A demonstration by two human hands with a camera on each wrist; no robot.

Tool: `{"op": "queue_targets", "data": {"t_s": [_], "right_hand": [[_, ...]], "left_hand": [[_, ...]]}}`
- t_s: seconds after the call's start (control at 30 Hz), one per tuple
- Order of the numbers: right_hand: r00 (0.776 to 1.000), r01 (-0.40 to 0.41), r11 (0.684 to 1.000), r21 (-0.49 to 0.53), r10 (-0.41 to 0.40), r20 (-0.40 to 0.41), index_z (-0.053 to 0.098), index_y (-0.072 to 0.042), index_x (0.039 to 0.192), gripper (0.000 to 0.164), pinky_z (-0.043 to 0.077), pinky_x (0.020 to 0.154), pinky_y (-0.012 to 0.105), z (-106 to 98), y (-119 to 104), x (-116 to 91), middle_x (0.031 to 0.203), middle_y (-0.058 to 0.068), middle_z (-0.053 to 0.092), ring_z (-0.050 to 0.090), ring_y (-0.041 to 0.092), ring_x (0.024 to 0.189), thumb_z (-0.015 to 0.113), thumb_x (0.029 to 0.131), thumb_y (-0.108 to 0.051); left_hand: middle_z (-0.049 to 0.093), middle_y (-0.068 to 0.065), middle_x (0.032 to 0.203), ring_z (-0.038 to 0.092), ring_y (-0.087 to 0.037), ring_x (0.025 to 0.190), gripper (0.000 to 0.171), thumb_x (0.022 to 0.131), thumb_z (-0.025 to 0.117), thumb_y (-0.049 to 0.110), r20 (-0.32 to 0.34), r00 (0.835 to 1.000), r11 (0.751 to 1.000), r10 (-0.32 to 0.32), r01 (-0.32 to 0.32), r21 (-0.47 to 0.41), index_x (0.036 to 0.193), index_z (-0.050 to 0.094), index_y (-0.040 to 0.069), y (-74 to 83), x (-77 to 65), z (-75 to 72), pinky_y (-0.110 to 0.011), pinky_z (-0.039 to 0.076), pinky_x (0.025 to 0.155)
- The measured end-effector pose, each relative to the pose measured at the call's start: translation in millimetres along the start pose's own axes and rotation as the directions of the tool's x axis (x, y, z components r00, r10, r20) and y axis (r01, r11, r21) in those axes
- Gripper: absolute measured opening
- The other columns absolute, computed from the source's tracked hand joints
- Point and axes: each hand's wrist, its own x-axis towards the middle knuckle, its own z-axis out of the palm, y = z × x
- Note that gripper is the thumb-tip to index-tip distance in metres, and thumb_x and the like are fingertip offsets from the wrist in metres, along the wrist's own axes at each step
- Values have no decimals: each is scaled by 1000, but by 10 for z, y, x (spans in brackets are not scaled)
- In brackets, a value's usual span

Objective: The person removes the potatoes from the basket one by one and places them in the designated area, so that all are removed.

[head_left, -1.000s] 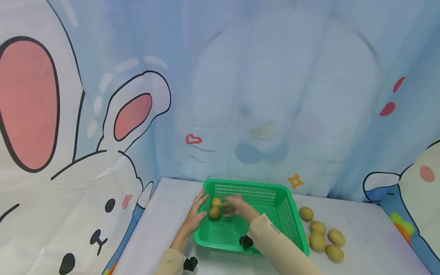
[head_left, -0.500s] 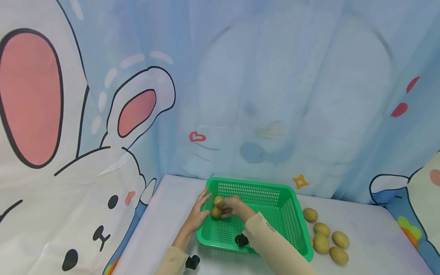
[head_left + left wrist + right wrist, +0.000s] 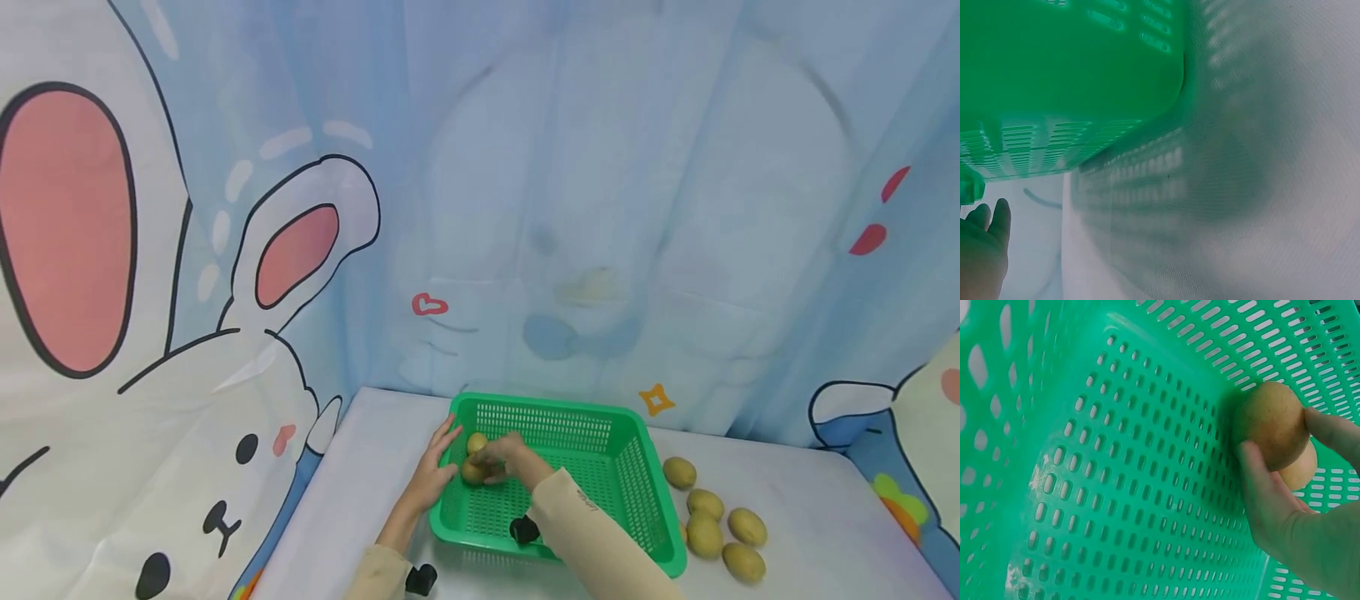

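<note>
A green slotted plastic basket (image 3: 555,403) rests on the white table. My right hand (image 3: 506,458) reaches down inside, at the basket's left end. Its thumb and fingers pinch a brown potato (image 3: 1272,422) from two sides, close to the basket floor. Beside and partly behind that one lies a second, paler potato (image 3: 1300,467). My left hand (image 3: 432,472) lies along the left rim with its fingers fairly straight. In the left wrist view, fingertips (image 3: 1000,219) show just under the rim, and most of that hand is out of frame.
Right of the basket, several loose potatoes (image 3: 705,533) lie on the table (image 3: 810,517). A bit of something orange (image 3: 682,533) peeks out behind the basket's right wall. A printed blue curtain (image 3: 600,208) hangs at the back edge. Black wrist cameras (image 3: 523,530) sit at both cuffs.
My right hand has moved left and down onto the nearer potato, and its fingers have closed around it. The left hand stays on the rim. The head view has shifted slightly.
</note>
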Motion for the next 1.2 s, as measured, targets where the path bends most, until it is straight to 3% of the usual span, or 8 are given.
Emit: {"op": "queue_targets", "data": {"t_s": [0.1,0.2,0.3,0.43,0.63,0.93,1.2], "right_hand": [[1000,2,1000,-25,-2,5,27,20,137,76,57,77,48,-25,0,-6,109,35,54,62,49,98,75,79,6],[999,18,998,-62,-16,28,40,21,128,61,58,75,44,-59,-8,-8,109,34,55,63,46,98,74,81,3],[998,48,995,-84,-43,54,52,19,119,47,58,73,41,-162,-19,-43,111,33,55,63,44,98,73,81,1],[993,93,995,-43,-90,76,48,18,126,53,58,74,42,-307,-33,-112,117,36,51,60,47,104,71,82,0],[982,123,990,71,-132,138,48,15,134,50,56,81,45,-504,17,-224,133,38,44,47,52,123,62,88,1],[965,151,962,229,-193,177,41,11,143,48,51,92,48,-836,49,-335,141,39,36,40,54,129,49,97,1],[958,172,954,246,-220,185,38,10,145,50,49,95,50,-1249,52,-498,142,39,33,40,55,130,46,96,4]], "left_hand": [[9,-22,162,4,-44,148,68,81,44,-13,-1,1000,1000,2,-2,3,148,33,-11,3,1,10,-56,28,102],[9,-22,163,4,-44,148,68,81,44,-12,-3,1000,1000,-6,6,6,148,33,-10,11,1,0,-59,27,105],[10,-17,164,4,-42,149,70,80,45,-11,-19,1000,1000,-5,5,11,149,33,-8,-131,50,29,-63,22,109],[12,-14,164,5,-41,149,69,81,44,-11,-42,999,1000,10,-9,24,149,33,-8,-236,81,59,-63,19,110],[12,-24,161,5,-45,147,67,80,45,-14,-32,999,1000,6,-6,21,146,35,-11,16,-15,33,-56,27,104],[14,-25,161,7,-45,147,65,82,44,-14,-39,999,999,10,-9,37,146,35,-13,61,-31,54,-56,27,102],[16,-28,159,10,-47,146,64,80,45,-15,-49,998,997,30,-26,78,144,37,-15,103,-46,81,-49,31,100]]}}
